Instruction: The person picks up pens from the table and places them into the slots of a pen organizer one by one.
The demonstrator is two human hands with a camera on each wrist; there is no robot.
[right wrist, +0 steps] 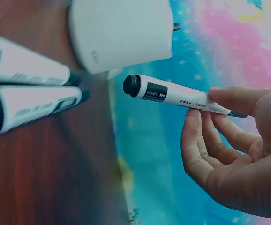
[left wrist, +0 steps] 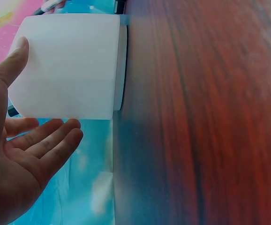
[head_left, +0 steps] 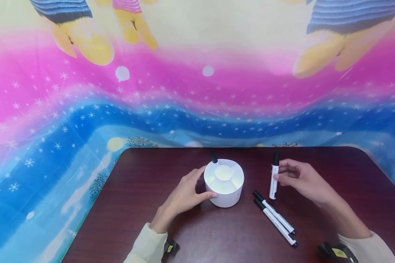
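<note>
Bright, fairly even light fills the head view, leaving only faint shadows; the patterned cloth (head_left: 184,91) looks slightly hazy, a soft sheen lies on the near part of the counter (head_left: 214,233), and the inside of the white cup (head_left: 224,184) is almost washed out. Both wrist views are dimmer. In the right one, the loose markers (right wrist: 37,101) blur close to the lens, while the held marker (right wrist: 173,93) is sharper.

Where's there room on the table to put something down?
The table is bare left of the left hand, and on the near side of the white holder, between the left sleeve and the two lying markers. It's crowded right of the holder: those markers, the held marker and the right hand.
</note>
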